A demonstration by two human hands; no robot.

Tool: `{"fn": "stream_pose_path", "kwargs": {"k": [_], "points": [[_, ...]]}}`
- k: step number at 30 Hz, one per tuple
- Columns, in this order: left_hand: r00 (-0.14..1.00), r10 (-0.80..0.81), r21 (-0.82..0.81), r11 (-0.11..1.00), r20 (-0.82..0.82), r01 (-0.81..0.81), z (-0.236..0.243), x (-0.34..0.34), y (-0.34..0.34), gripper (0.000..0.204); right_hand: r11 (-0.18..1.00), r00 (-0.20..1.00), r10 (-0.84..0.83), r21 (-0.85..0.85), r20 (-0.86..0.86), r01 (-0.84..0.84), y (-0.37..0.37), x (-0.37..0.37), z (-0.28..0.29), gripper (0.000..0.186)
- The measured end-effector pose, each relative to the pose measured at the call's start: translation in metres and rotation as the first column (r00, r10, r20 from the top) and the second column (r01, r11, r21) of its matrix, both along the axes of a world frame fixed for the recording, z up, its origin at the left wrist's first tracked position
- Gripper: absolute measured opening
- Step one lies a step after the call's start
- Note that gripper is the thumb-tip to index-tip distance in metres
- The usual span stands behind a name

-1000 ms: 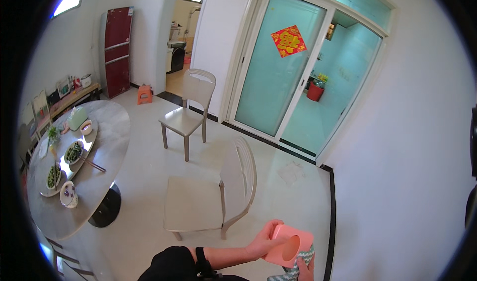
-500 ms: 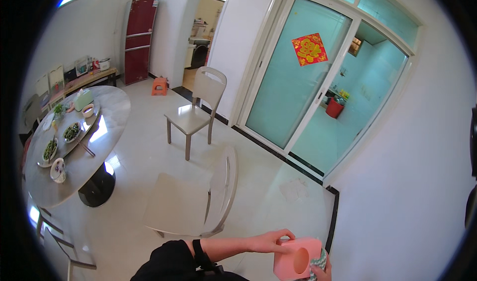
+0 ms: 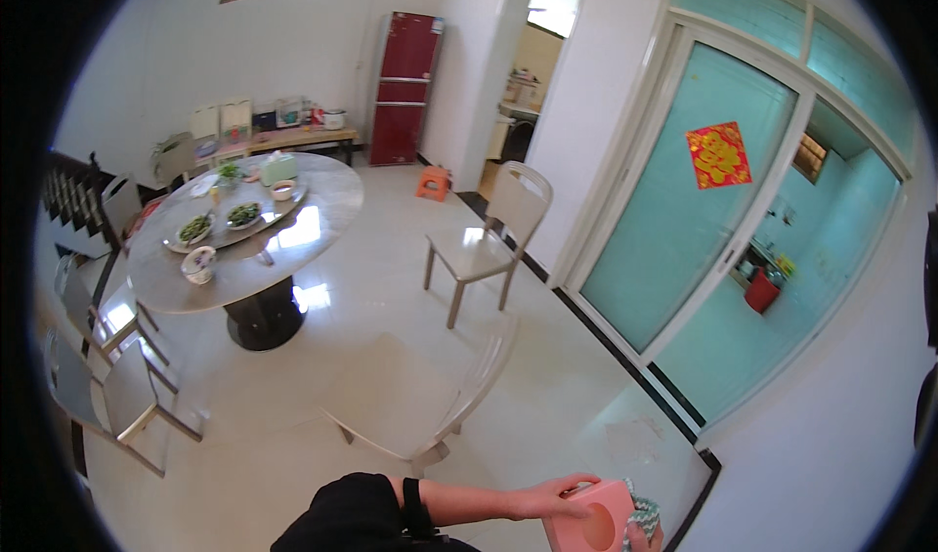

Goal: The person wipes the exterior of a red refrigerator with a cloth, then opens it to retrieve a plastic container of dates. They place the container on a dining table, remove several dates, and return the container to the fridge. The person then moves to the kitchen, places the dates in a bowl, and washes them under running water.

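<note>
One round-holed pink box (image 3: 616, 498) sits low in view, its edge gripped by the fingers of the left hand (image 3: 547, 500); those of the right hand (image 3: 644, 538) press a zigzag-patterned cloth (image 3: 640, 510) against it. Gold writing fills a red poster (image 3: 699, 166) on the glass door (image 3: 674, 239).

View swung left. Round desk (image 3: 335, 195) shifted from left rim toward left-centre of frame; red refrigerator (image 3: 403, 88) from upper left toward upper centre; sliding door (image 3: 669, 234) from upper centre to upper right. Stair railing (image 3: 74, 198) newly visible at left edge. Pink box (image 3: 614, 499) lower, cut by bottom edge.
</note>
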State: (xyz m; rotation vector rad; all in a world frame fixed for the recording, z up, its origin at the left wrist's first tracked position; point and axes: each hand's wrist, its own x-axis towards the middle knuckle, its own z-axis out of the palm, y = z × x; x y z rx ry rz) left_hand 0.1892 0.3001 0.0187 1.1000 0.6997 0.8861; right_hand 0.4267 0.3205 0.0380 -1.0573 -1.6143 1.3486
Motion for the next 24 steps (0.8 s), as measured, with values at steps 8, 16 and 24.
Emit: {"fn": "stream_pose_path", "kwargs": {"k": [8, 16, 24], "points": [[0.872, 0.482, -0.204, 0.866, 0.091, -0.457, -0.006, -0.068, -0.053, 0.068, 0.349, 0.918, -0.112, 0.88, 0.381, -0.323, -0.015, -0.108, 0.014, 0.051], [0.765, 0.638, -0.276, 0.754, 0.087, -0.597, 0.005, -0.128, -0.112, 0.065, 0.25, 0.897, 0.106, 0.861, 0.43, -0.442, -0.077, -0.186, 0.012, 0.045], [0.908, 0.379, -0.239, 0.912, 0.179, -0.333, -0.006, -0.146, -0.133, 0.07, 0.23, 0.858, 0.252, 0.834, 0.447, -0.502, -0.045, -0.194, 0.054, 0.048]]}}
